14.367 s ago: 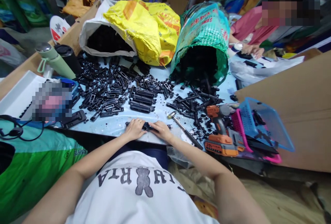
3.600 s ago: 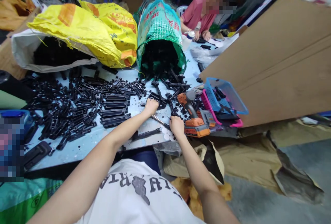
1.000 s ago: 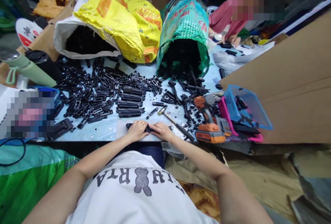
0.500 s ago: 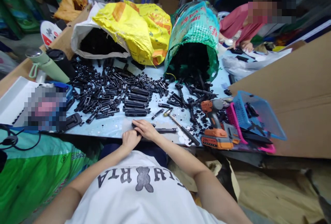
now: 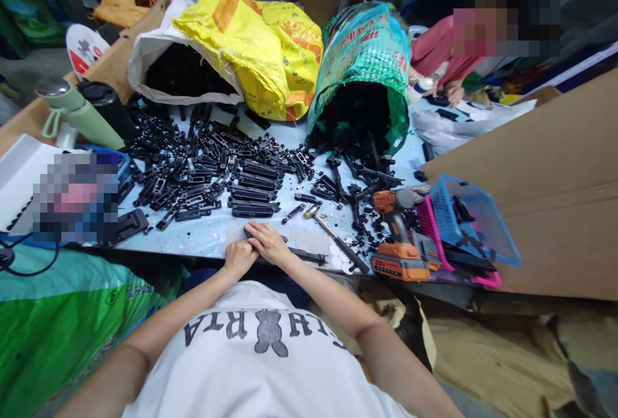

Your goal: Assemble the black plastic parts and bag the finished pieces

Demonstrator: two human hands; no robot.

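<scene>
At the table's front edge my left hand (image 5: 240, 259) is closed, its fingers curled against one end of a long black plastic part. My right hand (image 5: 266, 241) lies over the same end, touching my left hand, with its fingers bent down on the part. The rest of the long black plastic part (image 5: 311, 256) sticks out to the right under my right wrist; the gripped end is mostly hidden. Just beyond my hands lies a neat row of similar black parts (image 5: 253, 196). A hammer (image 5: 340, 241) with a dark handle rests to the right.
Loose black parts (image 5: 193, 167) cover the left of the table. Behind them lie a white-and-yellow sack (image 5: 251, 51) and a green sack (image 5: 360, 60), mouths open. An orange cordless drill (image 5: 398, 237), baskets (image 5: 476, 212) and cardboard (image 5: 541, 180) stand right. Another person's hand (image 5: 454, 91) works beyond.
The exposed end of the long black part has swung slightly toward me. Both hands stay together on its other end. The whole view has shifted a little.
</scene>
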